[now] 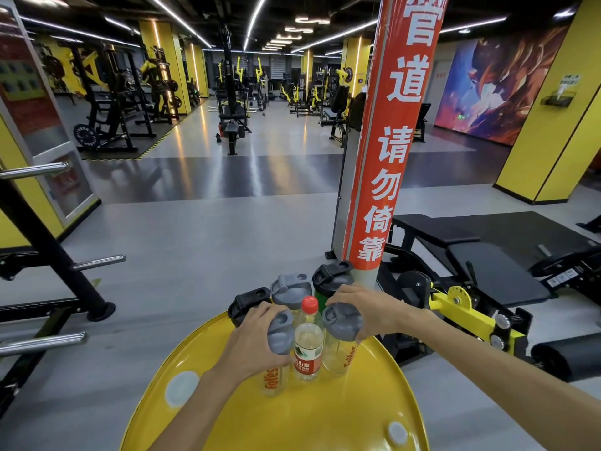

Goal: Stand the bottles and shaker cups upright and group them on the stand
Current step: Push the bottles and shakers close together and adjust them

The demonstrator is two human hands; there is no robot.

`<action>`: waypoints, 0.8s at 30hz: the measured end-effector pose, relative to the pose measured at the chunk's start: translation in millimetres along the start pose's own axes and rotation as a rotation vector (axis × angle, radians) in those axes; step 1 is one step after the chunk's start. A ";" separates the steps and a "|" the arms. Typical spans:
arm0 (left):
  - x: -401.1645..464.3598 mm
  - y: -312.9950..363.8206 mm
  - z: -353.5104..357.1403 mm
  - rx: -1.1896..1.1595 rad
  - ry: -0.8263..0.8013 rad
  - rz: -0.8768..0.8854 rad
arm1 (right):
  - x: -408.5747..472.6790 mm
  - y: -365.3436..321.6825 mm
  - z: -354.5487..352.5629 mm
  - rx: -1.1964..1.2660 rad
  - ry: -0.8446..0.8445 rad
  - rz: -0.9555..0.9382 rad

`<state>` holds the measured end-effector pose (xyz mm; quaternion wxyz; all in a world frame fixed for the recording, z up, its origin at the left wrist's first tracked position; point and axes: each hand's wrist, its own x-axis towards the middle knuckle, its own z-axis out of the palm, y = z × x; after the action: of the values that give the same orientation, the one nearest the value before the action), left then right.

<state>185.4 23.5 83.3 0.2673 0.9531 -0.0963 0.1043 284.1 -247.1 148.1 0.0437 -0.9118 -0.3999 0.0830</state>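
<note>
Both my hands are on the cluster at the far edge of the round yellow metal stand top (292,415), and I judge the step in hand to be the closing-up of the group, the standing-up being largely done. My left hand (250,345) is wrapped over the grey flip lid of a clear plastic shaker cup with orange lettering (272,379); my right hand (367,309) is closed round the grey lid of a second clear lettered shaker cup (340,353). Between the two grips, touching or very nearly touching both cups, stands the clear water bottle with a red cap and red label (307,346), upright. Beyond my left knuckles is a black-lidded shaker cup (247,302); beyond the bottle a grey-lidded shaker cup (290,289); beyond my right fingers a green shaker cup with a black lid (331,276), just beside the red-wrapped pillar with white characters (380,164). All appear upright, though the black-lidded one is partly hidden and I cannot confirm it. The next move, in my judgement, calls for pressing both held cups gently inward against the bottle, then releasing without tipping the light bottle. The pillar limits room behind the right grip; the black padded gym bench (481,252) lies well apart to the right and does not obstruct.
</note>
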 end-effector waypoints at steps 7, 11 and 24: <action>-0.6 -0.2 -0.2 0.007 -0.007 -0.002 | -2.2 1.9 0.6 0.034 0.010 -0.013; -0.6 -0.8 -0.3 0.005 -0.019 -0.007 | -2.9 -0.5 0.3 -0.008 -0.006 -0.010; -4.2 -11.9 -28.7 -0.229 0.199 -0.098 | -9.6 -4.3 -6.5 0.081 0.031 0.003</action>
<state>180.0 49.1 100.4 0.3871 0.9050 -0.0340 0.1734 275.8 -251.3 156.2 0.0865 -0.9110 -0.3942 0.0848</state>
